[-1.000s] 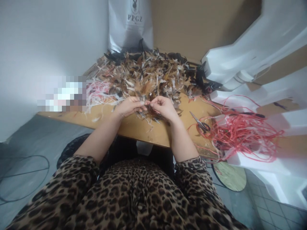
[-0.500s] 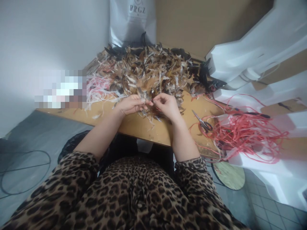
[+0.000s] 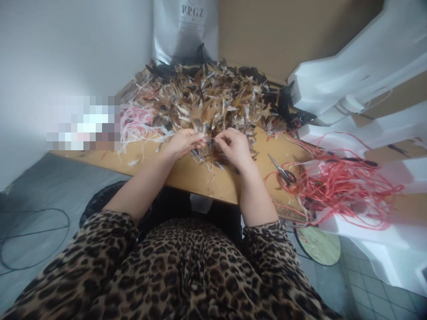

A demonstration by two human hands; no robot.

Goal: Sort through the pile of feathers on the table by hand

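At the near side of the feather pile [image 3: 220, 91], the fingertips of my left hand [image 3: 186, 143] are pinched on what looks like a small feather [image 3: 199, 126], hard to separate from the brown feathers behind. A short red string [image 3: 211, 138] runs from those fingertips to my right hand [image 3: 233, 147]. The thumb and forefinger of the right hand are closed on its other end. Both hands are held above the wooden table [image 3: 213, 186], a small gap between them. Loose feathers [image 3: 213, 159] hang or lie below the fingers.
Scissors [image 3: 283, 172] lie on the table to the right, beside a tangle of red strings [image 3: 343, 189]. Pink and white strings [image 3: 135, 124] lie at the left. Behind the feathers stands a silvery bag [image 3: 187, 35]. White foam pieces [image 3: 333, 84] fill the right side.
The left fingers have curled in more tightly. My right hand has shifted slightly right, and the red string now shows stretched between the two hands.
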